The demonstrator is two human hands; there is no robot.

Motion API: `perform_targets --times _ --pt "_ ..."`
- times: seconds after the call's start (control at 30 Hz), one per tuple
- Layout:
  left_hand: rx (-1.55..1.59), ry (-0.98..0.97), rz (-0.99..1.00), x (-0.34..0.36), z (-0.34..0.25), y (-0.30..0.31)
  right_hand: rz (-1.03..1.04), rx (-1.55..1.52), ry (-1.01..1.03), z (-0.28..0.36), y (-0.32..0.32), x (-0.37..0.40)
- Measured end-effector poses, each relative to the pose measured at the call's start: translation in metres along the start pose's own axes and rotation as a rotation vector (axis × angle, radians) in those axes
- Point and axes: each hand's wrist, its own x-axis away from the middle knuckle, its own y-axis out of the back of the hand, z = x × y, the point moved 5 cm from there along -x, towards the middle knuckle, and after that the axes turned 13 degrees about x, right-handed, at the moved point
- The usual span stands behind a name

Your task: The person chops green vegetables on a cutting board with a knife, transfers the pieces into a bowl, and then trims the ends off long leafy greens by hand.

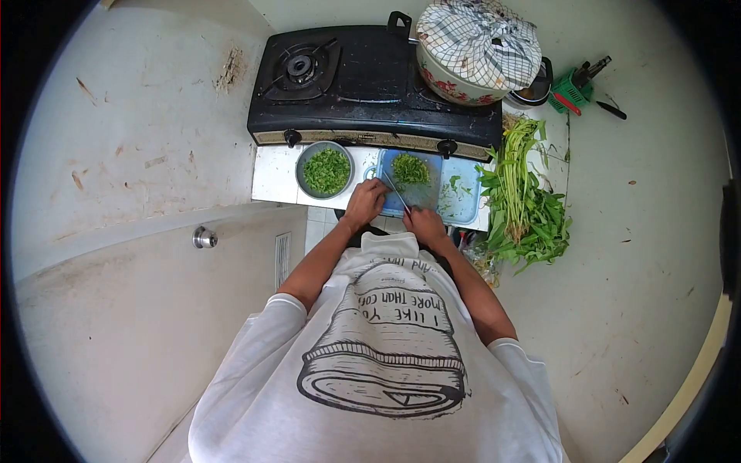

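Note:
A knife (397,193) is held by its handle in my right hand (424,224), its blade slanting up and left over the blue cutting board (432,174). My left hand (367,201) is closed at the board's left edge, close to the blade; what its fingers hold, if anything, is too small to make out. Chopped greens (411,169) lie in a pile on the upper part of the board, above the blade. Left of the board stands a grey bowl (299,182) filled with more chopped greens (326,171).
A black gas stove (370,69) stands behind the board, bearing a cloth-covered pot (455,86). Leafy stalks (521,185) lie at the right, beside a light blue tray (465,208) with leaf scraps. Farther back is a green basket (570,91) with utensils.

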Motion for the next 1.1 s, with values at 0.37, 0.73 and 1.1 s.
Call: perform_targets --times 0.37,0.73,1.1 --pt "0.034 0.04 0.027 -0.009 0.005 0.002 0.075 -0.026 -0.032 -0.002 0.006 0.005" --pt "0.015 0.148 0.003 -0.012 0.004 -0.004 0.071 -0.034 -0.007 0.001 0.013 0.008" --pt "-0.031 -0.023 -0.05 -0.004 0.01 -0.008 0.002 -0.002 0.026 0.004 0.006 0.003"
